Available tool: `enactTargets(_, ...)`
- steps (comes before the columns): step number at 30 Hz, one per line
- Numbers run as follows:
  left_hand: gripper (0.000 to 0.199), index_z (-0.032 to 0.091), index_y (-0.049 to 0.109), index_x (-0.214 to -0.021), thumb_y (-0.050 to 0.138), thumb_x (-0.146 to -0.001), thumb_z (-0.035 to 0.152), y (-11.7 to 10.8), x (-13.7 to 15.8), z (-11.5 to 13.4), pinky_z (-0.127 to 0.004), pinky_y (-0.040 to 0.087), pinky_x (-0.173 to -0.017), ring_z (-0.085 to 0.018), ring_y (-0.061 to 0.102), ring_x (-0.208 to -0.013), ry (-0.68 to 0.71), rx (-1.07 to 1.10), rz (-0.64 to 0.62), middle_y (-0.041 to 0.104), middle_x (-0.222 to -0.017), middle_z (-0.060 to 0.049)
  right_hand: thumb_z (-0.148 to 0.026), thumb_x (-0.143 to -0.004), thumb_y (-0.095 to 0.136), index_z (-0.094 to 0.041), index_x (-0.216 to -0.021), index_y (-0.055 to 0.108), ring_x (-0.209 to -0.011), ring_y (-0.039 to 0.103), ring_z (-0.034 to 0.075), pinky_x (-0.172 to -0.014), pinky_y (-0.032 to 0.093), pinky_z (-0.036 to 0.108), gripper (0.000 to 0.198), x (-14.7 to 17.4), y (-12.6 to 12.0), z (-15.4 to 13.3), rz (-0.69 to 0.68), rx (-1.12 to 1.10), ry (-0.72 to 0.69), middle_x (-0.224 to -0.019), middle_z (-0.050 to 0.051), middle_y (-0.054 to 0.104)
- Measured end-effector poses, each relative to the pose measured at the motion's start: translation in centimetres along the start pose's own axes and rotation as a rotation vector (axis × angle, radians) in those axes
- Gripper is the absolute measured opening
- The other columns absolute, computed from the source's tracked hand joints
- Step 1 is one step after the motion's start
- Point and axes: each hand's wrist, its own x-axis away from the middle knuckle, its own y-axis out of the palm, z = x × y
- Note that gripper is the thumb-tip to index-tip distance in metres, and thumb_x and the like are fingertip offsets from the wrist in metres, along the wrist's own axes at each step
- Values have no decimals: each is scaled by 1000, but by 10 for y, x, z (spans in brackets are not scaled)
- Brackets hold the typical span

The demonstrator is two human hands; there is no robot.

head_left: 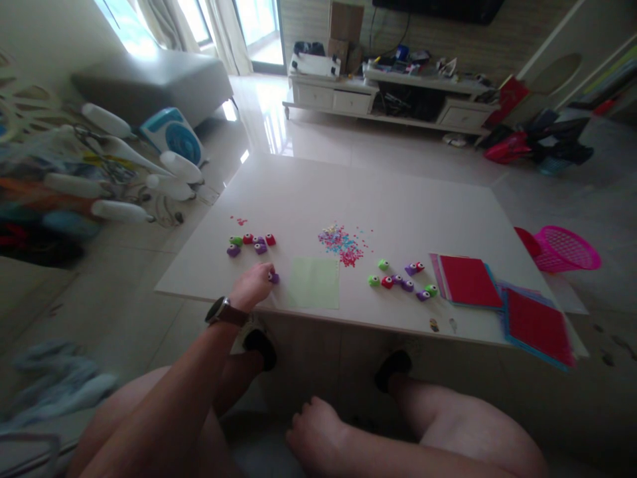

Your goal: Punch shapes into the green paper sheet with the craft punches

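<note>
Our left hand and a small purple piece at the near side of the desk.
We see the fingers of this hand drawn together on the purple piece, which juts from the fingertips toward the pale green sheet, just beside its left edge; we cannot tell whether the piece touches the desk. Similar eyed pieces lie beyond the hand. Our right hand hangs below the desk, its fingers loosely curled; we cannot tell whether they hold anything.
</note>
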Motion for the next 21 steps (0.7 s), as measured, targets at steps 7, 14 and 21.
enactTargets(7,25,21,70,-115,59,-93,19,0,0,4,-38,53,-85,-32,71,-108,2,-7,1,76,-120,-15,-20,-88,84,-10,-100,80,-101,78,32,-97,64,48,16,5,-8,5,26,-30,36,-103,15,80)
enactTargets(14,24,20,68,-112,64,-88,18,-4,3,14,-33,49,-78,-25,70,-95,94,72,24,77,-106,-10,-23,-95,73,-12,-103,78,-96,78,32,-89,64,48,14,14,-26,22,53,-73,34,-103,12,80)
enactTargets(21,15,20,69,-95,71,-81,22,12,3,40,-27,46,-66,-14,60,-70,331,559,-6,74,-86,-1,-13,-98,60,-14,-112,70,-104,71,26,-95,57,39,18,52,-95,110,817,-369,422,-110,12,73)
